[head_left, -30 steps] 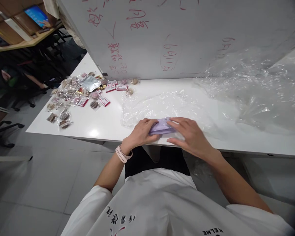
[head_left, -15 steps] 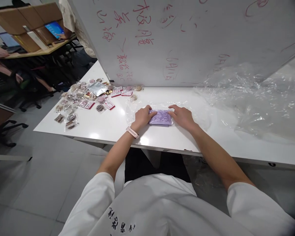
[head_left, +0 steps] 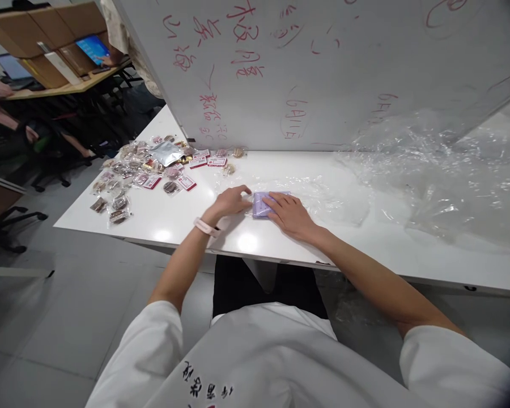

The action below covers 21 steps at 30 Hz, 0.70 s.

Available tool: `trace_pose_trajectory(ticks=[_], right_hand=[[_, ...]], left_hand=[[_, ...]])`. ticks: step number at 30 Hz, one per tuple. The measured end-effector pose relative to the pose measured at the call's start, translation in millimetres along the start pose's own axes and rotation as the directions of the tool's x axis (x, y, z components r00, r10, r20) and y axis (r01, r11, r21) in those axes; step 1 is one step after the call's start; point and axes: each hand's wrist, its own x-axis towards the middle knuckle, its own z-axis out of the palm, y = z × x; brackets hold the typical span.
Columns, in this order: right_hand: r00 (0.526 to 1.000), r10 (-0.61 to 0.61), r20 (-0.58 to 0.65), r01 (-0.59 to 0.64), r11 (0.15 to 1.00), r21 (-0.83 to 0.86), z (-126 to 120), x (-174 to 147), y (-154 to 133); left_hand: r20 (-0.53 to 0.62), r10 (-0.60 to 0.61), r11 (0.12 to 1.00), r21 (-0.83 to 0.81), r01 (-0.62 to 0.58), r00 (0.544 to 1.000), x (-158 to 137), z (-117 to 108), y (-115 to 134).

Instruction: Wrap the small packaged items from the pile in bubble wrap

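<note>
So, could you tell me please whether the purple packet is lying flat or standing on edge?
Lying flat: the purple packet shows its broad face upward, with the right hand over part of it.

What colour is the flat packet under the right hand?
The flat packet is light purple, best seen in the head view.

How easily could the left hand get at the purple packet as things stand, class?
Yes, probably quite easily: the left hand is close beside the purple packet, and the right hand lies over only the packet's right part.
</note>
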Motion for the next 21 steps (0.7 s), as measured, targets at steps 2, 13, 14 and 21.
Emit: trace_pose_trajectory(ticks=[2,13,14,21], right_hand=[[1.000,0.006,0.012,-0.006,1.000,0.013,1.5,-2.8,3.6],[1.000,0.012,-0.007,-0.011,0.993,0.114,2.8,-3.2,9.2],[1.000,0.013,-0.013,-0.012,0.993,0.115,3.9,-3.3,9.5],[1.000,0.006,-0.023,-0.004,0.996,0.094,5.0,-3.6,10.1]], left_hand=[[0.093,-0.005,0.987,-0.157,0.020,0.996,-12.8,-23.5,-22.9],[-0.160,-0.599,0.371,-0.924,0.095,0.784,-118.3,-17.7,-35.1],[-0.006,-0.553,0.140,-0.986,0.086,0.833,-122.1,-5.2,-24.1],[0.242,-0.569,-0.520,-0.847,-0.115,0.786,-108.5,20.5,14.8]])
